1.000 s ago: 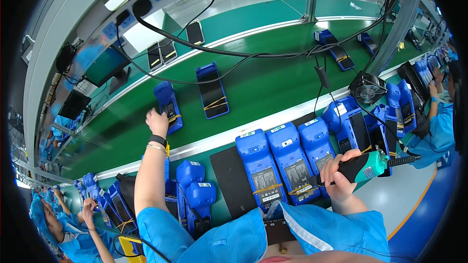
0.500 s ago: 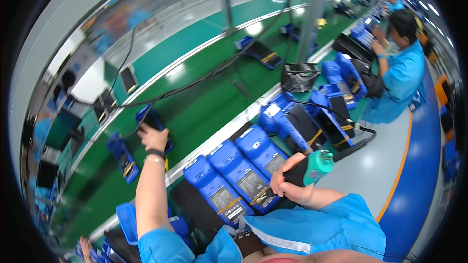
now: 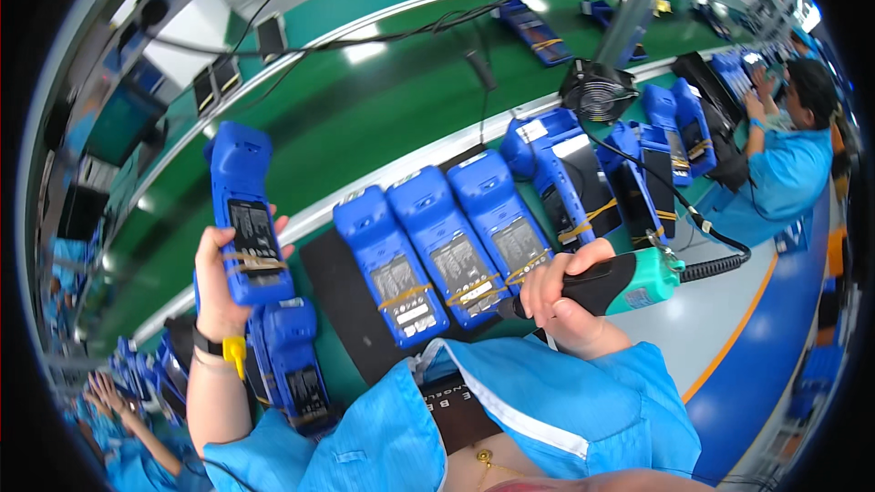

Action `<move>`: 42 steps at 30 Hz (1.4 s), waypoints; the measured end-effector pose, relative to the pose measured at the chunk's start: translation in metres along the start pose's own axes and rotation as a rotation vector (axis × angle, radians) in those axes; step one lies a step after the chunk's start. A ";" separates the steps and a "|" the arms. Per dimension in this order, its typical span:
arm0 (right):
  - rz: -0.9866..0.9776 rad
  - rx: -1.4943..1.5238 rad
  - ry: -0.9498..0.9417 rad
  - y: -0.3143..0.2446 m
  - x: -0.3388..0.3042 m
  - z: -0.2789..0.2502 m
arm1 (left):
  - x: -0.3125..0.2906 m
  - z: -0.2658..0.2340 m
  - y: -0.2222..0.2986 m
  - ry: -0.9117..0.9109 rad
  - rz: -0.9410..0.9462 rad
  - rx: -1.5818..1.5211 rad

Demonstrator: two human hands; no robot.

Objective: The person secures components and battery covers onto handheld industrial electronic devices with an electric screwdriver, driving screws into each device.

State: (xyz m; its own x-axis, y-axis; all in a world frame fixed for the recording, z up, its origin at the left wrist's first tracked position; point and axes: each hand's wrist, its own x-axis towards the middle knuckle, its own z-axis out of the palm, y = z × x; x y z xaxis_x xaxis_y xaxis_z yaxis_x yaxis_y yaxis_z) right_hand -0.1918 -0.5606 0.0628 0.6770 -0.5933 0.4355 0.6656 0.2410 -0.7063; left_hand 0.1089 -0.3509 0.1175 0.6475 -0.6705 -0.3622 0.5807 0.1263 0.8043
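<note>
My left hand (image 3: pixel 219 290) is wrapped round a blue handheld payment terminal (image 3: pixel 241 173), raised left of the mat. Its back, with a dark label and a rubber band, faces me. In my right hand (image 3: pixel 567 299) is a green and black electric screwdriver (image 3: pixel 629 282), its tip pointing left. The tip is close to the lower end of the middle terminal (image 3: pixel 437 223) of three lying side by side. Flanking it are a left terminal (image 3: pixel 372 237) and a right terminal (image 3: pixel 497 205), all back up with rubber bands, on or beside a black mat (image 3: pixel 333 292).
More blue terminals (image 3: pixel 287 333) lie beyond my left forearm, and further ones (image 3: pixel 556 164) at the right near a black fan (image 3: pixel 597 91). A green conveyor (image 3: pixel 383 118) runs behind. Cables hang overhead. A co-worker (image 3: pixel 775 155) works at the right; another person's hands (image 3: pixel 108 394) show lower left.
My left hand has come back from a terminal on the conveyor and now holds one up near me. The view has shifted; my right hand still grips the screwdriver.
</note>
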 end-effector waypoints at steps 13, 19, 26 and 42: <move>0.027 -0.018 -0.042 -0.007 -0.028 0.014 | -0.094 -0.024 -0.167 0.185 -0.026 -0.096; 0.045 0.035 -0.087 -0.006 -0.032 0.013 | -0.078 -0.027 -0.193 0.406 0.393 0.628; 0.043 0.003 -0.015 0.000 -0.030 0.023 | -0.110 -0.021 -0.195 0.324 0.499 1.120; -0.019 0.016 -0.010 0.000 -0.019 0.020 | 0.090 0.009 -0.071 -0.265 0.393 1.739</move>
State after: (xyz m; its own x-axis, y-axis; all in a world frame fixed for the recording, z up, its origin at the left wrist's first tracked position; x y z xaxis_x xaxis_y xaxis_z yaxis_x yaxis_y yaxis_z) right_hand -0.1985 -0.5340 0.0653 0.6674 -0.5904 0.4539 0.6831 0.2427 -0.6888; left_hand 0.1214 -0.4268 0.0326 0.4162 -0.9024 -0.1117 -0.8123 -0.4242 0.4002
